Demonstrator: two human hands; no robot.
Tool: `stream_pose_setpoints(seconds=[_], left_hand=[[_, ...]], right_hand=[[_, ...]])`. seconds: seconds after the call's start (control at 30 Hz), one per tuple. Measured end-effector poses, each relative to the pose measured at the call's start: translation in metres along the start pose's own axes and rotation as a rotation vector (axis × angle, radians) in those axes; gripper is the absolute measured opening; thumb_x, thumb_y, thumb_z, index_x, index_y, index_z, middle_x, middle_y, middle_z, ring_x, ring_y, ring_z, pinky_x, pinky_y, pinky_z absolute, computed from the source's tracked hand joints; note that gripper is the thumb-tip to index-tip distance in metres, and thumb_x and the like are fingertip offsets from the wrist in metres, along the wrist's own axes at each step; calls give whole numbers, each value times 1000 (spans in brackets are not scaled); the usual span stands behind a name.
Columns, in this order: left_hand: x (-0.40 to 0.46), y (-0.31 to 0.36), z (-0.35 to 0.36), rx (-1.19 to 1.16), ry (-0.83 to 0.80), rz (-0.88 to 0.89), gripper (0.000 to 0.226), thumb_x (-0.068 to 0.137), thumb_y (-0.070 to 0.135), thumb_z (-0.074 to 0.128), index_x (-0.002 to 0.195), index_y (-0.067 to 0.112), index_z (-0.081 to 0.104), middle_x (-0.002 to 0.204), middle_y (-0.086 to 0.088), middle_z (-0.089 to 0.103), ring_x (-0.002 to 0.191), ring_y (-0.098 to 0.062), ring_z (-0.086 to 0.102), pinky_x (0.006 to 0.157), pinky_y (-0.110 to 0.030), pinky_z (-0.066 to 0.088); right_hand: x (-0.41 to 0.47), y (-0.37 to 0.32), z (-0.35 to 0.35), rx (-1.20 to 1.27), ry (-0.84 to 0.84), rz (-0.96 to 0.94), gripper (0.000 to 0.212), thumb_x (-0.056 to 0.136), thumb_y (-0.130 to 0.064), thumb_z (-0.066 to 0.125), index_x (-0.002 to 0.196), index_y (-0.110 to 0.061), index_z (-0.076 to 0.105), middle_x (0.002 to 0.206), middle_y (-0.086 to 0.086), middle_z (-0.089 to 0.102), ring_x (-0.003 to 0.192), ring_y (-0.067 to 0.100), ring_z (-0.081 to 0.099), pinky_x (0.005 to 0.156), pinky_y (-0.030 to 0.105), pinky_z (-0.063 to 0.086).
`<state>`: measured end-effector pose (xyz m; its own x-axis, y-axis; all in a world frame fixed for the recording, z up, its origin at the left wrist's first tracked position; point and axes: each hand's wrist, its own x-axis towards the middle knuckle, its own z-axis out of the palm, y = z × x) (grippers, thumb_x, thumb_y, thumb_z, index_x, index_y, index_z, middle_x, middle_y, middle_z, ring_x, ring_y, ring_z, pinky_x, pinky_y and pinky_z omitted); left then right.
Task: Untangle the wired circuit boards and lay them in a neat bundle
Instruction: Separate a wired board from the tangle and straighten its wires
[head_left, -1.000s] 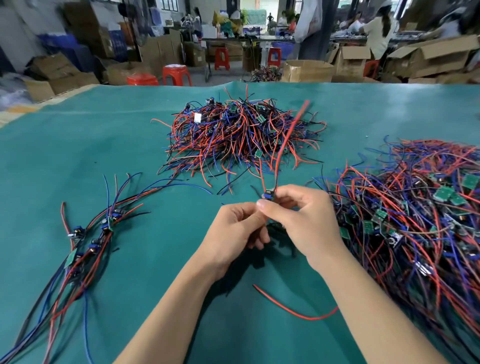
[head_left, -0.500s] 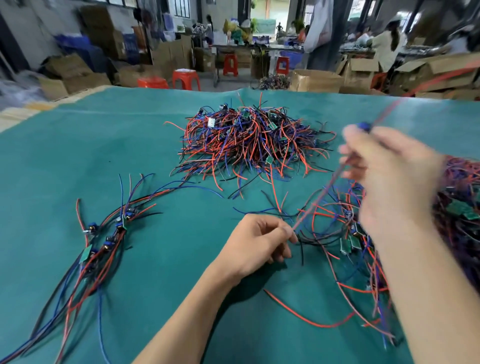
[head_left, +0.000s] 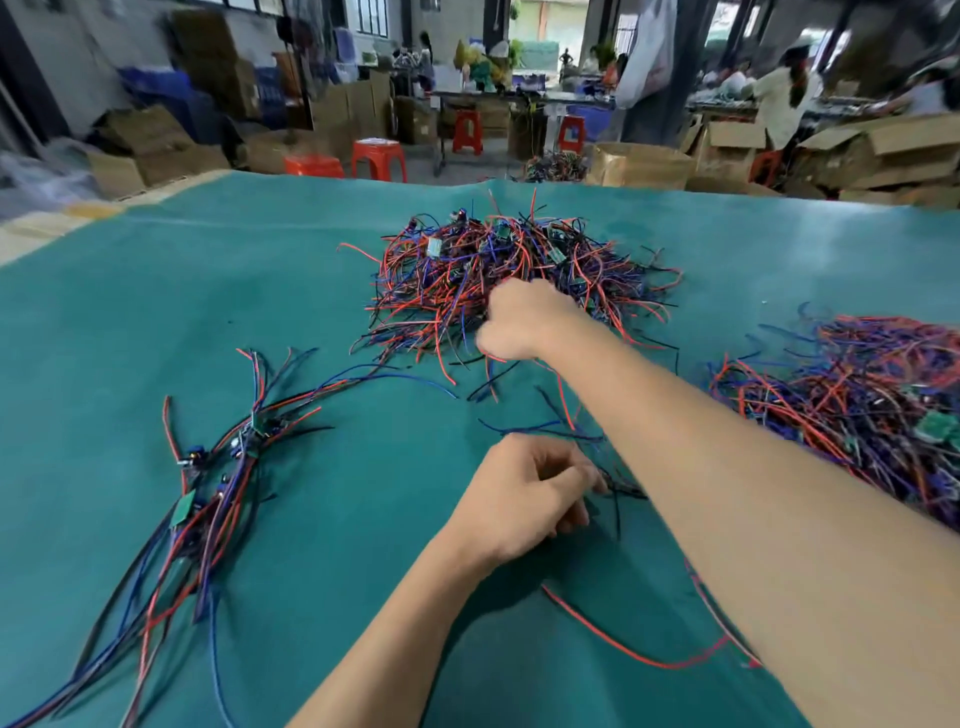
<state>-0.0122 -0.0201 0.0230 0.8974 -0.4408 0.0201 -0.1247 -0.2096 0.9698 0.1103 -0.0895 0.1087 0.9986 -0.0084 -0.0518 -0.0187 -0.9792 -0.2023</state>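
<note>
Right hand (head_left: 522, 322) stretched far across green table (head_left: 156, 312), fingers curled shut at near edge of far tangled pile (head_left: 519, 270) of wired circuit boards; blurred (exact grip cannot tell), appears closed on wires there. Left hand (head_left: 524, 499) near centre, knuckles up, fingers pinched together on thin dark wires (head_left: 618, 488) lying on cloth under right forearm. Sorted bundle (head_left: 208, 499) laid out at left, wires running toward near-left corner. Second tangle (head_left: 857, 410) at right. Loose red wire (head_left: 623, 649) near, on table.
</note>
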Motion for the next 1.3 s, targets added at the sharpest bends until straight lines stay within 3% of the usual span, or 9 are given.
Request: stream_pose_setpoints(seconds=[0.13, 0.27, 0.37, 0.53, 0.8, 0.9, 0.97, 1.1, 1.3], left_hand=[[2, -5, 0, -22, -2, -9, 21, 94, 10, 58, 79, 13, 70, 55, 2, 63, 47, -12, 54, 46, -18, 43], [4, -6, 0, -43, -10, -14, 21, 95, 10, 57, 80, 13, 71, 56, 1, 63, 47, -11, 55, 46, -17, 42], [4, -7, -2, -90, 14, -24, 20, 96, 8, 55, 84, 8, 71, 58, 0, 64, 48, -11, 55, 46, -17, 42], [8, -9, -3, -227, 135, -36, 20, 97, 0, 49, 91, -3, 68, 62, -5, 64, 51, -13, 56, 48, -19, 45], [11, -8, -7, -469, 327, -55, 22, 91, -12, 41, 91, 5, 55, 71, -12, 68, 56, -17, 61, 50, -21, 49], [10, -8, -6, -487, 237, -29, 10, 98, -1, 49, 98, 4, 57, 75, -13, 70, 59, -17, 64, 52, -21, 50], [8, -7, -6, -493, 141, -20, 11, 100, 13, 54, 100, 5, 62, 77, -10, 72, 62, -17, 66, 55, -21, 51], [5, -7, -8, -436, 0, 37, 25, 97, 30, 58, 100, 7, 68, 86, -14, 73, 69, -20, 66, 56, -20, 49], [4, -10, -9, -385, -12, 60, 20, 95, 13, 61, 113, 10, 69, 82, -8, 72, 56, -12, 62, 46, -16, 41]], right_hand=[[17, 50, 18, 28, -120, 141, 54, 99, -31, 50, 149, -14, 42, 155, 19, 37, 135, 40, 42, 107, 46, 44], [11, 65, 25, 245, 17, 109, 42, 98, -29, 58, 135, -9, 62, 136, 14, 62, 112, 34, 59, 94, 36, 48], [0, 76, 22, 601, 252, 161, 24, 87, -19, 71, 110, -20, 78, 115, 4, 75, 109, 28, 67, 97, 38, 54], [-53, 93, 1, 1299, 366, 180, 13, 89, -9, 72, 80, -18, 71, 73, 6, 75, 56, 13, 62, 53, 22, 50], [-135, 135, -5, 2087, 317, 219, 8, 91, -7, 57, 94, -9, 64, 94, 17, 77, 60, 11, 68, 48, 16, 48], [-142, 127, 11, 2030, 148, 196, 27, 77, -5, 60, 102, -10, 68, 90, 16, 77, 56, 10, 67, 46, 16, 48], [-141, 112, 29, 1853, 76, 187, 26, 83, 2, 58, 103, -11, 67, 85, 15, 76, 55, 14, 67, 45, 19, 49], [-139, 88, 58, 1394, 206, 71, 26, 87, 12, 61, 99, -9, 71, 75, 3, 74, 54, 11, 60, 45, 19, 42], [-137, 92, 71, 1261, 348, -2, 21, 96, -10, 67, 108, -23, 78, 76, -8, 75, 59, 5, 59, 54, 17, 45]])
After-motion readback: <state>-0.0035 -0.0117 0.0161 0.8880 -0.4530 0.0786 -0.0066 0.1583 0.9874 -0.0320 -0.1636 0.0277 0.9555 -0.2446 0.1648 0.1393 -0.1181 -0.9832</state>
